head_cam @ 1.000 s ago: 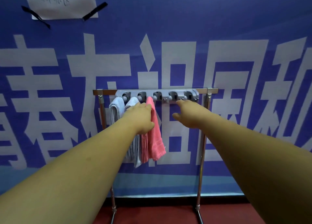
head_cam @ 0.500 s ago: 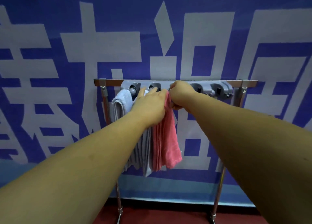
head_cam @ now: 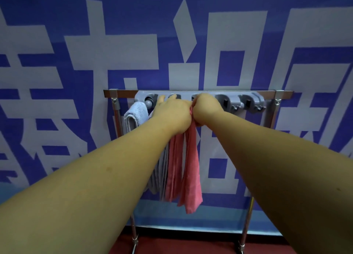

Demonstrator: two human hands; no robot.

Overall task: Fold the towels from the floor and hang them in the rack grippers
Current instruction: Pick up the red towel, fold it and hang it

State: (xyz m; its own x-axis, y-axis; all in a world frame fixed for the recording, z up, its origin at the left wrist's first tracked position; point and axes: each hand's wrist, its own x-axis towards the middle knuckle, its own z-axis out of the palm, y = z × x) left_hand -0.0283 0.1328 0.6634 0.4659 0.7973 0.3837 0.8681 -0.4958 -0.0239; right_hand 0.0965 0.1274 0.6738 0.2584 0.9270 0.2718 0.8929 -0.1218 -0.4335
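Fabric of the pink towel (head_cam: 191,167) is being pinched into the rack (head_cam: 211,92) by the right hand (head_cam: 207,108) for clamping; the left hand's (head_cam: 172,114) hold isn't showing.

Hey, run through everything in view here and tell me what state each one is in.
pink towel, folded, hanging, top pinched by right hand
grey towel, hanging, top hidden behind left hand
pale blue towel, folded, hanging below first grip
fourth grip, empty
fifth grip, empty
left hand, fingers stretched toward the rack, hold unclear
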